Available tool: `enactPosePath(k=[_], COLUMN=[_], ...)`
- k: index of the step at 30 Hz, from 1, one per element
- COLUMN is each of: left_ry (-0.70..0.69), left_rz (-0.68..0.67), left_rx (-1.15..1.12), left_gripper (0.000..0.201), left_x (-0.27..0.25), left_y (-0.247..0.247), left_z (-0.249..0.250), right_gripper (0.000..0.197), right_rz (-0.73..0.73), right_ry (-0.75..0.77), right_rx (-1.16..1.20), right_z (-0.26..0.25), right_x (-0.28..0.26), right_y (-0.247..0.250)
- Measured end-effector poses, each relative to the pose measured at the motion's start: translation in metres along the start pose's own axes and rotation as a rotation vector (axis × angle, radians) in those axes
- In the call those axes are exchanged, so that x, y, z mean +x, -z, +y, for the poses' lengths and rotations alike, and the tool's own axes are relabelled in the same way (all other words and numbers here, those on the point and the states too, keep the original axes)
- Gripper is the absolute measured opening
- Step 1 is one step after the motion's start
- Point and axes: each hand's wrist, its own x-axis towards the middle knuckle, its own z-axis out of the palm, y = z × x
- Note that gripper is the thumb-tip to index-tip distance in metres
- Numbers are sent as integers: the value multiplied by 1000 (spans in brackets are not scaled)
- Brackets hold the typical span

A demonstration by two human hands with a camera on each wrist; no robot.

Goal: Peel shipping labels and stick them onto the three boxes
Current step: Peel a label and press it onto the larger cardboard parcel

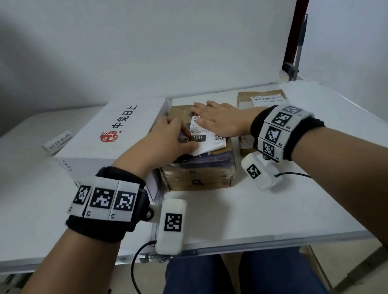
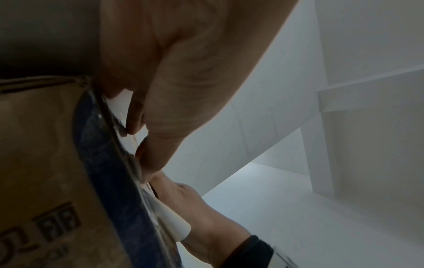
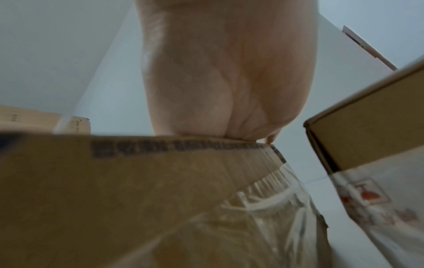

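Note:
A brown cardboard box [image 1: 199,176] with blue tape stands in the middle of the table, and a white shipping label [image 1: 211,140] marked 15H lies on its top. My left hand [image 1: 185,136] presses its thumb and bent fingertips on the label's left edge; the left wrist view shows those fingertips [image 2: 135,127] on the paper. My right hand [image 1: 200,116] lies flat, fingers straight, on the label's far part. The label's near corner [image 1: 199,150] is lifted. A large white box [image 1: 118,129] stands to the left. A smaller brown box [image 1: 260,98] at the right carries its own label.
A white label strip [image 1: 57,142] lies on the left table beside the white box. The white table [image 1: 239,212] ends close to my knees. A red post [image 1: 297,24] with a clamp rises at the back right corner. Cables hang from both wrist cameras.

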Motion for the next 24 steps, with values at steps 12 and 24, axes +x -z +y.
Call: enactPosePath(k=[12, 24], left_ry=[11, -95], left_rz=[-24, -51], left_rx=[15, -28], left_gripper=[35, 33], left_x=[0, -2], left_y=[4, 3], left_z=[2, 7], right_gripper=[55, 60], right_rz=[4, 115], right_ry=[-162, -420], right_rx=[115, 46], right_z=[0, -11], right_x=[-8, -31], right_y=[10, -14])
